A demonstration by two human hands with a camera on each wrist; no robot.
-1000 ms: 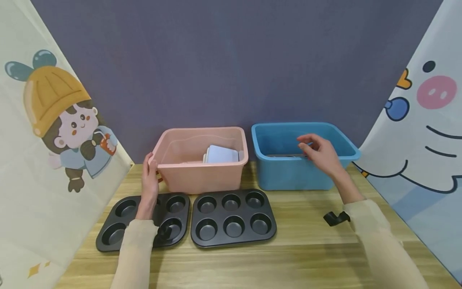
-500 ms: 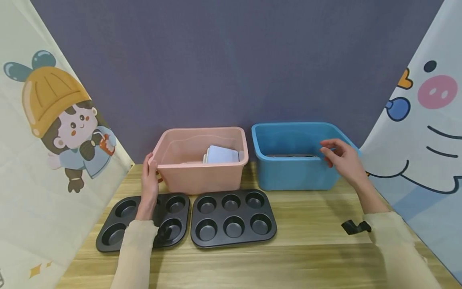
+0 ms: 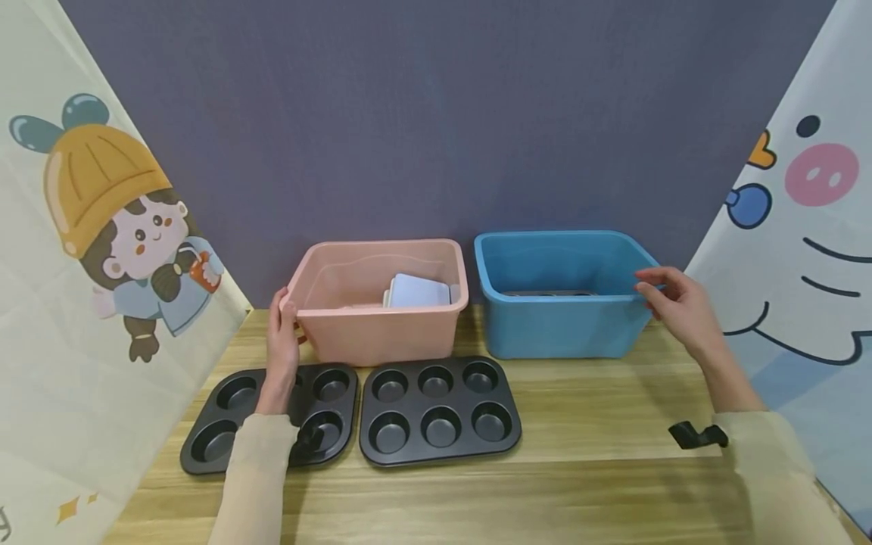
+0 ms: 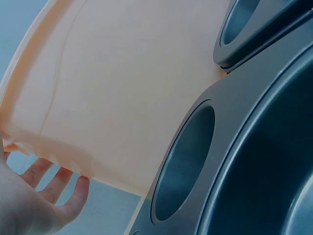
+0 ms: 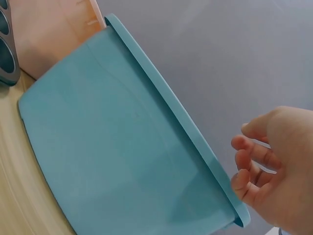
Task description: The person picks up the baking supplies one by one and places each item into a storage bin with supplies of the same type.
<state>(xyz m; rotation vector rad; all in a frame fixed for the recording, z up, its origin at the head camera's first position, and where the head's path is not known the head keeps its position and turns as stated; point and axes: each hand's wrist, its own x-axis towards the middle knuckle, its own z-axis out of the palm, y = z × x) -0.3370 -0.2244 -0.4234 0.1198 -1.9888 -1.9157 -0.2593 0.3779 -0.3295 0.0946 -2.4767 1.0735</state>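
Observation:
My left hand [image 3: 281, 348] grips the front left corner of a pink plastic bin [image 3: 381, 337], thumb over the rim; the left wrist view shows its curled fingertips [image 4: 78, 196] at the bin's side. Inside that bin lies a pale blue, box-like item [image 3: 418, 291]. To the right stands a blue plastic bin [image 3: 559, 329], a thin dark edge of something showing low inside. My right hand [image 3: 684, 310] is beside that bin's right rim [image 5: 195, 134], fingers loosely bent and holding nothing. Whether its fingers touch the rim, I cannot tell.
Two black muffin pans lie in front of the pink bin. The left pan [image 3: 227, 417] is partly under my left forearm; the other pan [image 3: 413, 406] sits beside it. Behind the bins rises a dark grey-blue backdrop [image 3: 436, 136], and printed cloths flank the wooden table [image 3: 545, 499].
My right hand has moved from over the blue bin's front rim to the right, ending at its right side. My left hand stays on the pink bin.

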